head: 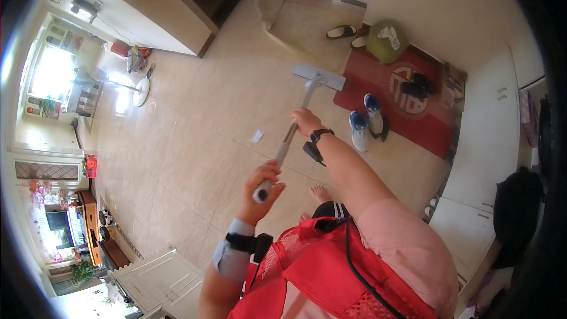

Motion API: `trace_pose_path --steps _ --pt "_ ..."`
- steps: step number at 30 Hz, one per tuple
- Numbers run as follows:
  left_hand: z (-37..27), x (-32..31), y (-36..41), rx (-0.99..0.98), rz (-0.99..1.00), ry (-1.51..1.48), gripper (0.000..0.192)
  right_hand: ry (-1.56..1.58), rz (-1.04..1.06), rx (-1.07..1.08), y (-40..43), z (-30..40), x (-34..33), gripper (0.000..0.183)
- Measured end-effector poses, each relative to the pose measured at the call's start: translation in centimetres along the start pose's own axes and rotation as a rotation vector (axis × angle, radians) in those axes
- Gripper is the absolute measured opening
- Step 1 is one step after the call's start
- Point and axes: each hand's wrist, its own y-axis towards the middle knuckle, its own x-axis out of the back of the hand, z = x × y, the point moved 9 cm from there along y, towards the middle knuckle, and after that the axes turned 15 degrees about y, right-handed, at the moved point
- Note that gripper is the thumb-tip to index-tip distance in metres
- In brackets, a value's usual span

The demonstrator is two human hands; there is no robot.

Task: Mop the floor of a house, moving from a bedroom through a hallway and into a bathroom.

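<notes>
Both of my hands grip the grey handle [289,138] of a flat mop. My left hand [264,189] is wrapped around its top end, close to my body. Further down the shaft, my right hand [306,122] holds it with the fingers closed. The wide, flat mop head [320,78] rests on the beige tiled floor [186,141], just short of the red doormat's left edge. A small white scrap [257,136], perhaps paper, lies on the tiles left of the handle. Beyond the mop head is a yellowish patch [305,26] with a curved edge; its nature is unclear.
Blue-and-white sneakers [359,130] stand beside the red doormat [354,75]. Dark shoes [416,86] lie on it, near a green pouf [386,40]. A slipper [341,32] lies behind. White cabinets [478,141] line the right. A fan's round base [141,92] stands left.
</notes>
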Motion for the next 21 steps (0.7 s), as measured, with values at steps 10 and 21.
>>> trace_pose_path --steps 10,21 --pt "2.5 0.1 -1.1 0.168 -0.009 0.103 0.014 -0.316 0.088 -0.106 -1.2 -1.8 -3.8 0.031" --pt "-8.9 12.7 -1.8 0.158 -0.177 0.211 0.018 0.188 0.29 0.242 -5.1 13.1 -10.6 0.023"
